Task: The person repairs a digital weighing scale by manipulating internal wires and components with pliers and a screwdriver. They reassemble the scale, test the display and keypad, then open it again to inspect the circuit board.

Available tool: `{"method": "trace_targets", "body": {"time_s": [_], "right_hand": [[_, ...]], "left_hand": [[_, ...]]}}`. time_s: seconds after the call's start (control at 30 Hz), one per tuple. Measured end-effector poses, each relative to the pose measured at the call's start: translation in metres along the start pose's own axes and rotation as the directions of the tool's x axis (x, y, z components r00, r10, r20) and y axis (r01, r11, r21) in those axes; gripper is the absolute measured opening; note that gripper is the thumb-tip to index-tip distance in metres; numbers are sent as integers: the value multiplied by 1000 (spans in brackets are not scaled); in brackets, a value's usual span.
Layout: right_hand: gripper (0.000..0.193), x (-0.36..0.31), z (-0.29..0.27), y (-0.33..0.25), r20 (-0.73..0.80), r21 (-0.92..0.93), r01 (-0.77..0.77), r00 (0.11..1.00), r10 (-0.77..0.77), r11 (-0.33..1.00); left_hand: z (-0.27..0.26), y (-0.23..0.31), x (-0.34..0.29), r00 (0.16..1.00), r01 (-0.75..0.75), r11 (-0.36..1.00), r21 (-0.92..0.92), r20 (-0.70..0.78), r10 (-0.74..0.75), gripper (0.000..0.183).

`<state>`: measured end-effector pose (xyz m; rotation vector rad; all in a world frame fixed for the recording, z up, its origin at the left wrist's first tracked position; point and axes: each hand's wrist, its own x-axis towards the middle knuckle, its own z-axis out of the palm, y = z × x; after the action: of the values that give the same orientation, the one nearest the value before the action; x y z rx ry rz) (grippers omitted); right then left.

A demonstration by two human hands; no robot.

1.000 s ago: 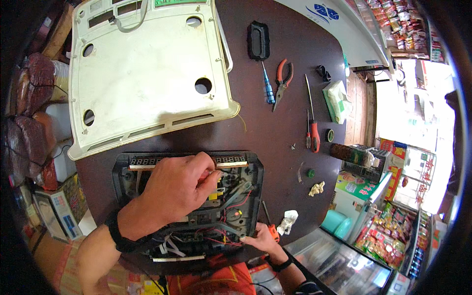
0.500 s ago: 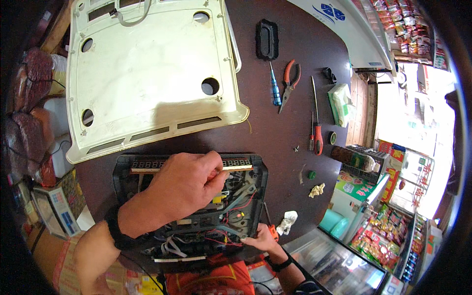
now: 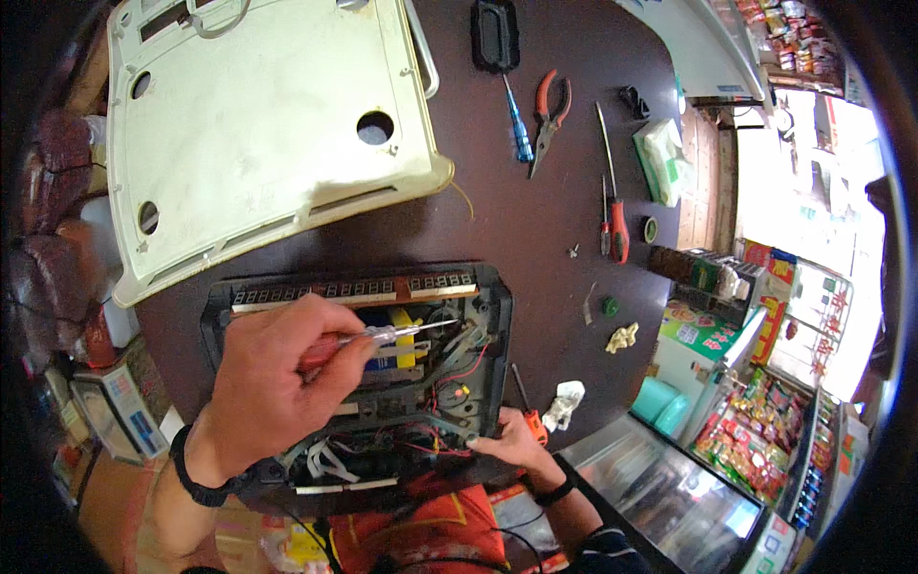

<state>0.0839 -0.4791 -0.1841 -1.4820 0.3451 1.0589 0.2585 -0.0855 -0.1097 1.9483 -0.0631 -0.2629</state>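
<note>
My left hand (image 3: 287,383) is closed around a screwdriver (image 3: 382,335) with a red and clear handle. Its thin metal shaft points right, over the inside of an open black electronic housing (image 3: 499,354). Along the housing's far edge runs a digit display strip (image 3: 359,290). Inside are a yellow-and-blue part (image 3: 406,352), metal arms, red wires and pale ribbon cables (image 3: 330,462). My right hand (image 3: 516,442) grips the housing's near right corner, thumb on top and fingers partly hidden. Beside that hand lies an orange-handled screwdriver (image 3: 534,428).
A large cream plastic cover (image 3: 249,143) lies at the far left. Pliers (image 3: 548,124), a blue screwdriver (image 3: 518,124), a black tray (image 3: 494,36) and a red-handled screwdriver (image 3: 617,225) lie farther off. Crumpled tissue (image 3: 564,404) sits at right; a scale (image 3: 120,411) stands at left.
My left hand has drawn back from the display strip toward the near left, and the screwdriver now shows in it. My right hand stays at the housing's corner. The view has shifted slightly.
</note>
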Motion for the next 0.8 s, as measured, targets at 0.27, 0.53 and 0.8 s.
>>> {"method": "trace_targets", "body": {"time_s": [0.27, 0.53, 0.8], "right_hand": [[34, 2, 1, 1, -14, -7, 56, 998, -56, 998], [38, 6, -2, 14, -58, -128, 174, 982, -182, 976], [37, -1, 0, 15, -100, -189, 76, 990, -96, 979]], "left_hand": [[-11, -1, -90, 969, 122, 984, 128, -231, -90, 17], [11, -19, -171, 843, 303, 942, 145, -502, -194, 27], [15, 2, -186, 844, 259, 965, 38, -495, -207, 26]]}}
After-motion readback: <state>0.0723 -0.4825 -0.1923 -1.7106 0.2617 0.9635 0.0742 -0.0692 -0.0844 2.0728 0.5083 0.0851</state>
